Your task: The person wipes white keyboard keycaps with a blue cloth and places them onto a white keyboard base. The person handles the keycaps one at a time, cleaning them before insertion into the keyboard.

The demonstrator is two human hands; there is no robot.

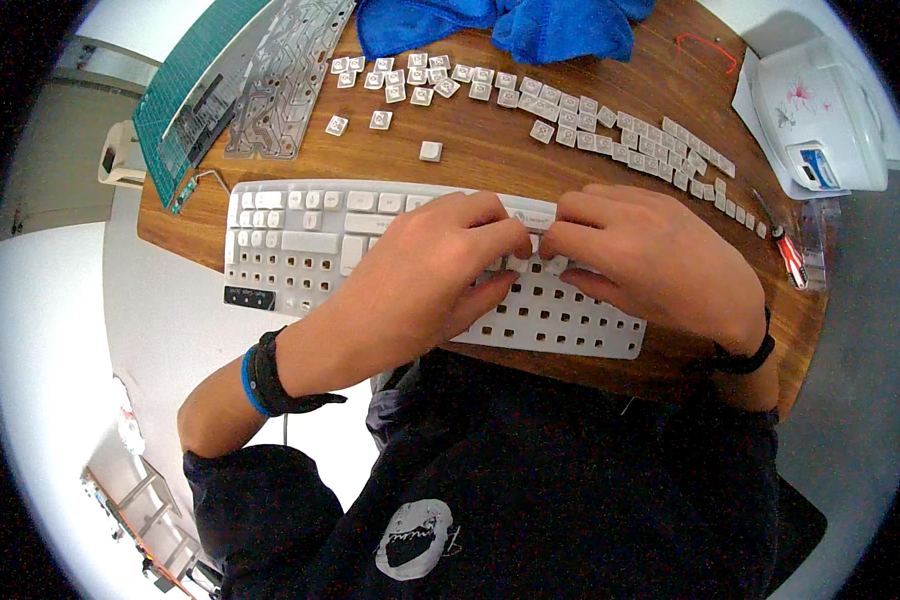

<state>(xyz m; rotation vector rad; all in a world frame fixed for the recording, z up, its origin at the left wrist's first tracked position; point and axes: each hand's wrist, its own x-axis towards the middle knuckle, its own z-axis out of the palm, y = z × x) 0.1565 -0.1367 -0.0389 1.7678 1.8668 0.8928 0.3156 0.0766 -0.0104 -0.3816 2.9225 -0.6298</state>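
A white keyboard (300, 250) lies on the wooden table (490, 150), with most of its key sockets bare and a few keycaps still fitted at its left end. My left hand (425, 275) and my right hand (650, 255) rest on the keyboard's middle, fingertips meeting over a small white keycap (535, 262) pinched between them. Several loose white keycaps (570, 110) lie in rows on the table beyond the keyboard. One single keycap (430, 151) sits apart just above the keyboard.
A blue cloth (530, 25) lies at the table's far edge. A green cutting mat (185, 85) and a clear circuit membrane sheet (275, 80) sit at the far left. A red-handled screwdriver (788, 255) and a white appliance (820, 110) are at the right.
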